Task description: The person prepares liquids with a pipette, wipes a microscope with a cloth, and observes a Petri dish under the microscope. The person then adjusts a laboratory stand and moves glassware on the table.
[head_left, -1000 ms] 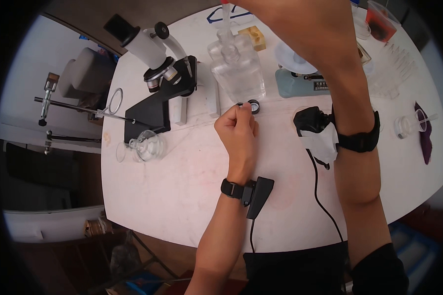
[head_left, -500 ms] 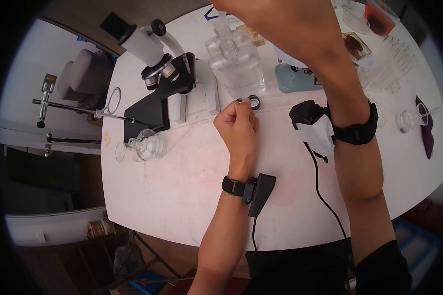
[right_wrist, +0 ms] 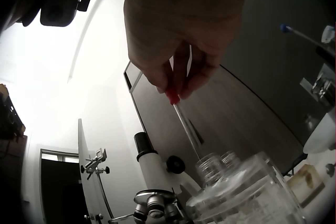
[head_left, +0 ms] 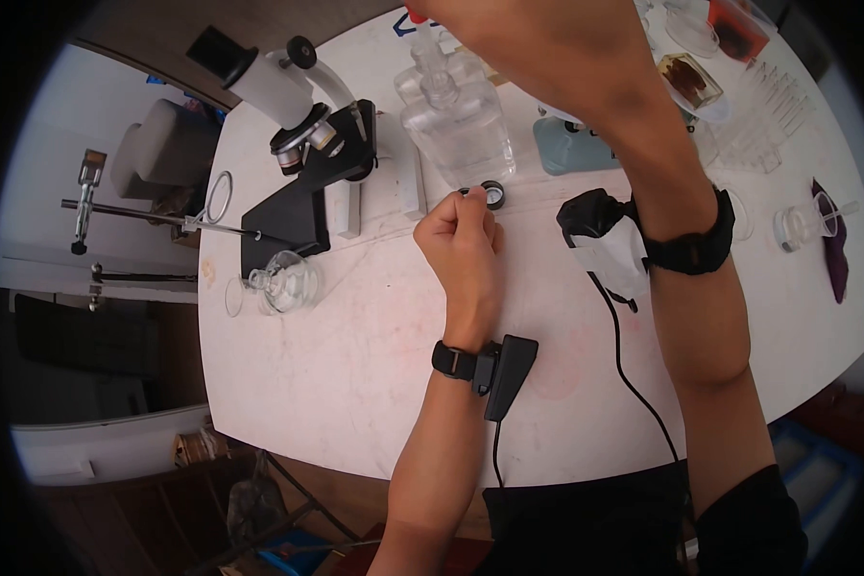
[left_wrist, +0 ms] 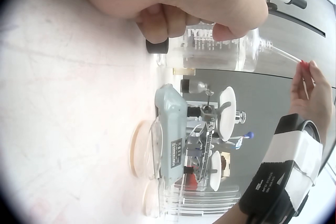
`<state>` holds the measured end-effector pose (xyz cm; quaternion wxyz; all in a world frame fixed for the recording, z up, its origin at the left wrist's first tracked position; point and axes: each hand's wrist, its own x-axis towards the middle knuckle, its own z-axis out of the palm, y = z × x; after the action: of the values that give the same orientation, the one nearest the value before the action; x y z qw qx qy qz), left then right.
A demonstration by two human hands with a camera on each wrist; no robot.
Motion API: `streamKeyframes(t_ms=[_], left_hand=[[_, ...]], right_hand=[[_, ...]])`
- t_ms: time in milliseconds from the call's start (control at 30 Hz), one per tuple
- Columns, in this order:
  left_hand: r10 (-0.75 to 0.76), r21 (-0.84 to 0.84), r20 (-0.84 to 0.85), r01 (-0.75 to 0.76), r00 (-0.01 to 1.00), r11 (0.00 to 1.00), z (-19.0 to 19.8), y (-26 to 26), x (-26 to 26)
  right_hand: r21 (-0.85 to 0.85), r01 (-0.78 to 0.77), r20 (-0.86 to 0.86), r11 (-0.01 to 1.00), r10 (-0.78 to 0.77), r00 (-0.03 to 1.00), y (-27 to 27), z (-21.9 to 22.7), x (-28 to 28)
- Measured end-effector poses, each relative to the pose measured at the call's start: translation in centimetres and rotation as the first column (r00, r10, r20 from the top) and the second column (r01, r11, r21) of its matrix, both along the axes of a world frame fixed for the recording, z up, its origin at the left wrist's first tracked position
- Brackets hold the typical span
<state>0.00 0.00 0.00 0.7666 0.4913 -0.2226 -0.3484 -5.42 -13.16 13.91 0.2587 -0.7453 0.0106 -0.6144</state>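
Observation:
A clear bottle (head_left: 466, 139) holding clear liquid stands beyond my left hand (head_left: 464, 259), whose fingers are curled near its base. A black cap (left_wrist: 157, 46) is close by my left fingertips in the left wrist view; whether they touch is unclear. The fingers of my right hand (right_wrist: 184, 35) pinch the red bulb (right_wrist: 172, 96) of a dropper above the bottle. Its thin clear tube (right_wrist: 188, 129) slants down to the bottle's mouth (right_wrist: 210, 165). The left wrist view shows the same grip on the red bulb (left_wrist: 304, 64).
Left stand a microscope (head_left: 307, 125), a ring stand (head_left: 154, 218) and a glass flask (head_left: 293, 283). A blue-green balance (head_left: 571, 149) is right of the bottle, partly behind my right arm. Farther right are a test-tube rack (head_left: 763, 125) and a small jar (head_left: 794, 230).
My right hand has come down with the dropper; its red bulb is nearer the bottle's neck and farther left. The head view has shifted slightly. My left hand keeps its curled pose.

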Motion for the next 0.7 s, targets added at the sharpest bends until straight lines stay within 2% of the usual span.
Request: streamKeyframes(t_ms=[67, 133, 167, 233, 333, 433, 700], left_hand=[[-0.001, 0.001, -0.001, 0.001, 1.000, 1.000, 0.1, 0.0, 0.1], [-0.001, -0.011, 0.001, 0.001, 1.000, 1.000, -0.1, -0.3, 0.1], [0.004, -0.010, -0.001, -0.004, 1.000, 1.000, 0.0, -0.2, 0.0], [0.006, -0.011, -0.004, -0.006, 1.000, 1.000, -0.1, -0.4, -0.1], [0.009, 0.001, -0.005, -0.009, 1.000, 1.000, -0.3, -0.3, 0.0], [0.011, 0.006, 0.002, -0.011, 1.000, 1.000, -0.2, -0.3, 0.1], [0.010, 0.010, 0.003, -0.010, 1.000, 1.000, -0.2, -0.3, 0.1]], right_hand=[[0.000, -0.002, -0.002, 1.000, 0.002, 1.000, 0.4, 0.1, -0.3], [-0.123, 0.055, 0.045, 0.991, -0.050, 0.998, 1.4, 0.3, -1.4], [-0.121, 0.057, 0.045, 0.991, -0.051, 0.998, 1.2, 0.3, -1.1], [0.011, 0.015, -0.047, 1.000, -0.015, 0.999, 0.4, 0.2, -0.3], [0.071, 0.019, -0.098, 0.997, -0.012, 0.995, 1.4, 0.8, -1.2], [0.006, 0.064, -0.108, 0.998, -0.063, 0.992, 1.1, 0.4, -0.9], [-0.022, 0.108, -0.186, 0.994, -0.110, 0.976, 0.4, -0.7, 0.0]])
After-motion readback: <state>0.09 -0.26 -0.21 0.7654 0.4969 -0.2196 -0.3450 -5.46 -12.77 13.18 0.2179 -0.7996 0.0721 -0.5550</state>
